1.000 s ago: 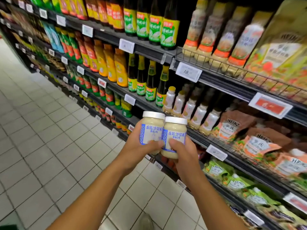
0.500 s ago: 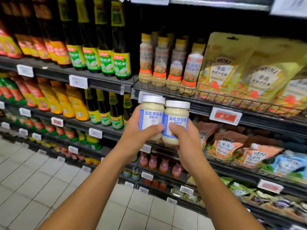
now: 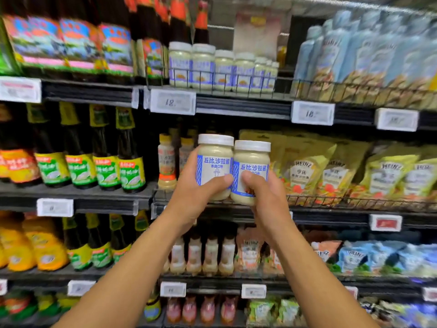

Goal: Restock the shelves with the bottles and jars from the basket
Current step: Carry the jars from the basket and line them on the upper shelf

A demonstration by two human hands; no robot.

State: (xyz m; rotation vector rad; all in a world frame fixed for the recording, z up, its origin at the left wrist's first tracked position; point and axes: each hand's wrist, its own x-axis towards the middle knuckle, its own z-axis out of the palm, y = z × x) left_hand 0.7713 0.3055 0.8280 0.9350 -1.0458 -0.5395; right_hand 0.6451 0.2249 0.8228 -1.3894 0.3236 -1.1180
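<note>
The left hand (image 3: 191,197) clasped the left jar (image 3: 214,157), the right hand (image 3: 267,200) the right jar (image 3: 251,162), thumbs across labels. Both read 丘比沙拉酱.

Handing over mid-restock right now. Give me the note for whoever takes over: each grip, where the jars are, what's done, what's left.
Left grip holds the left jar upright, lid on.
Right grip holds the right jar upright, side by side with the first.
Done: neither jar is shelved yet; both are in the air.
Matching jars stand in a row behind the wire rail one shelf up, which is probably their spot.
Left: lift both jars and set them with that row. Remaining stock is not in view.
</note>
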